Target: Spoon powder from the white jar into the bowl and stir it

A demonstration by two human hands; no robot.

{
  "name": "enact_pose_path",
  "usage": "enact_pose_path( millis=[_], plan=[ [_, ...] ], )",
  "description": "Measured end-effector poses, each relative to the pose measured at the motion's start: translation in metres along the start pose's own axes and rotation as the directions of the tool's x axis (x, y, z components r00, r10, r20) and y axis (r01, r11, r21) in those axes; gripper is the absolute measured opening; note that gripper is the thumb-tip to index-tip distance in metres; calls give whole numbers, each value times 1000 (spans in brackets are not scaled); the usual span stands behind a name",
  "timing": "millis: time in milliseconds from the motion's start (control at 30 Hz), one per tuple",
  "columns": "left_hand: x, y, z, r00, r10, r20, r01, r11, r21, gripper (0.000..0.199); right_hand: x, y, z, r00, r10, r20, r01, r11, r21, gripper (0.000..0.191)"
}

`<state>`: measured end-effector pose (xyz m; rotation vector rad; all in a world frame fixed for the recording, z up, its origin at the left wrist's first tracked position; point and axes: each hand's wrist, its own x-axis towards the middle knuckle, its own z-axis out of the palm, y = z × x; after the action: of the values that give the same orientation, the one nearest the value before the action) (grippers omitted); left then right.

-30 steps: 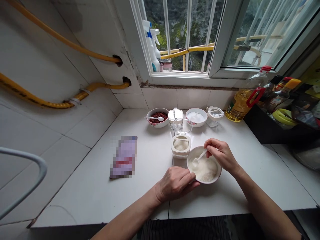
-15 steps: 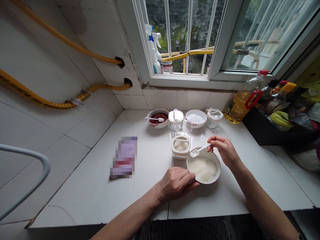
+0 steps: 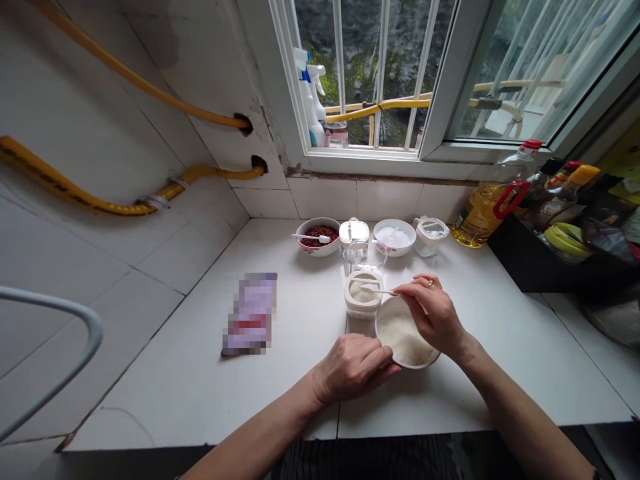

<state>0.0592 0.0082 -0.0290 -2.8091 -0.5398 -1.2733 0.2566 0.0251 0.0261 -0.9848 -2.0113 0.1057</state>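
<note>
My left hand [image 3: 357, 365] grips the near left rim of a white bowl [image 3: 434, 363] holding a pale, grainy powder [image 3: 404, 337]. Between the fingers of my right hand [image 3: 434, 313] is a small white spoon [image 3: 383, 291], its handle pinched near the end. The spoon's head is over the mouth of an open seasoning jar [image 3: 363, 310], which has similar pale grains inside. Whether the spoon carries any grains I cannot tell. The jar's clear lid [image 3: 371, 253] is flipped up at the back. My right hand passes above the bowl and hides part of its right side.
Along the back wall stand a bowl of dark red dried pieces [image 3: 318, 250] with a white spoon, a second jar [image 3: 354, 231], a bowl of white crystals [image 3: 395, 248] and a third jar [image 3: 431, 235]. An oil bottle [image 3: 473, 220] and black box [image 3: 515, 260] are at right. A blurred purple packet [image 3: 251, 310] lies left.
My right hand has moved left with the spoon, carrying its head from above the bowl to the open jar's mouth. My left hand keeps its hold on the bowl.
</note>
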Motion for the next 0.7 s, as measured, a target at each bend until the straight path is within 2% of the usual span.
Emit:
enact_pose_path(
  millis=[100, 167, 267, 367, 433, 500, 600, 700],
  plan=[
    [-1, 0, 0, 1000, 2, 10, -2, 1000, -5, 23, -2, 1, -10, 989, 95, -112, -91, 995, 43, 16],
    [-2, -1, 1, 1000, 2, 18, -2, 1000, -4, 23, -3, 3, -18, 973, 185, -135, -175, 981, 81, 14],
    [-2, -1, 0, 1000, 2, 28, -2, 1000, 1, 22, -2, 8, -24, 973, 218, -80, -219, 976, -4, 15],
    [-1, 0, -1, 1000, 5, 30, -5, 1000, 0, 22, -2, 11, -20, 985, 166, 37, -162, 982, -97, 18],
    [-1, 0, -1, 1000, 4, 30, -4, 1000, -3, 24, -2, 11, -15, 982, 136, 130, -123, 987, -107, 19],
    [0, 0, -1, 1000, 2, 29, -2, 1000, -2, 25, -4, 10, -10, 970, 149, 192, -135, 987, -84, 21],
    [-1, 0, -1, 1000, 1, 27, -1, 1000, -5, 25, -4, 9, -8, 946, 261, 191, -260, 965, -27, 21],
    [-1, 0, 0, 1000, 2, 22, -2, 1000, -12, 24, -3, 10, -12, 892, 421, 168, -437, 896, 75, 19]
  ],
)
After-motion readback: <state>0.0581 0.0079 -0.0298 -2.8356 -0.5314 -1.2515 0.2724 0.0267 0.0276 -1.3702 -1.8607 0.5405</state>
